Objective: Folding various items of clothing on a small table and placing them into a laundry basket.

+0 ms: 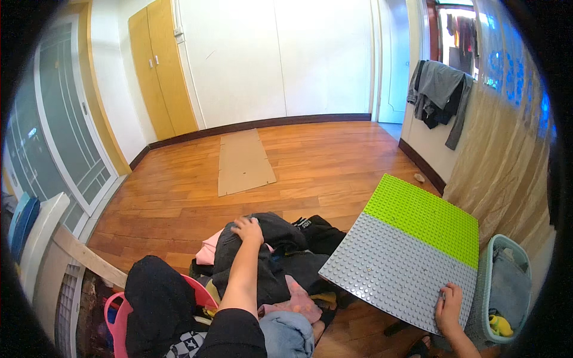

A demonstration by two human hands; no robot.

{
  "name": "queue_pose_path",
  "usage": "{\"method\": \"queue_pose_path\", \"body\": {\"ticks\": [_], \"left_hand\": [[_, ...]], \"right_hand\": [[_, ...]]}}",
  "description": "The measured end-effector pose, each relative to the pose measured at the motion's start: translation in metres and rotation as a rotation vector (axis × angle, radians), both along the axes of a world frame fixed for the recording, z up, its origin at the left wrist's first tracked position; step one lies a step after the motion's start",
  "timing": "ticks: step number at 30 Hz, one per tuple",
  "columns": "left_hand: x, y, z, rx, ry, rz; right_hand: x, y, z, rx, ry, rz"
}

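My left hand (249, 229) lies on the upper part of a dark grey garment (273, 232) in a heap of clothes. Its fingers are spread over the cloth, slightly blurred at the tips. Pink cloth (208, 249) shows at the left of the heap, and a black garment with white lettering (320, 232) at the right. Nearer me are a patterned pink cloth (297, 302) and a folded light blue denim piece (288, 333). My right hand (449, 308) rests with bent fingers on the grey half of a studded building-brick tabletop (394, 264); whether anything small is under the fingers is hidden.
A pale green basket (491, 268) holding denim and a yellow item stands right of the tabletop. A pink tub (117, 322) is at lower left, partly behind black cloth (156, 291). Flat cardboard (244, 165) lies on the wooden floor. Clothes (441, 85) hang over a ledge.
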State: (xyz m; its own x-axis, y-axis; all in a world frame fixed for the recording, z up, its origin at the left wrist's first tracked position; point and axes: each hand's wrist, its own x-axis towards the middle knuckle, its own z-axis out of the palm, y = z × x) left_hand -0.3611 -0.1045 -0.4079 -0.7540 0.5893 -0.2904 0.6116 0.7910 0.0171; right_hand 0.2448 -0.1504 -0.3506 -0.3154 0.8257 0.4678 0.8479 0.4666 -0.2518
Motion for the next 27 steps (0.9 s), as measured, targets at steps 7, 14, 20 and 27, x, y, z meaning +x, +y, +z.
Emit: {"method": "queue_pose_path", "body": {"ticks": [7, 14, 20, 27], "left_hand": [[0.031, 0.031, -0.022, 0.035, 0.434, -0.788], [0.031, 0.033, -0.045, 0.348, 0.158, -0.588], [0.006, 0.043, 0.009, 1.126, -0.097, -0.023], [0.076, 0.061, 0.194, 1.9, -0.531, -0.145]], "right_hand": [[-0.003, 0.001, 0.006, 0.002, -0.016, 0.008], [-0.001, 0.002, 0.002, 0.034, 0.004, 0.006], [-0.002, 0.002, 0.001, 0.05, 0.027, -0.005], [0.001, 0.004, -0.003, 0.075, -0.002, -0.004]]}}
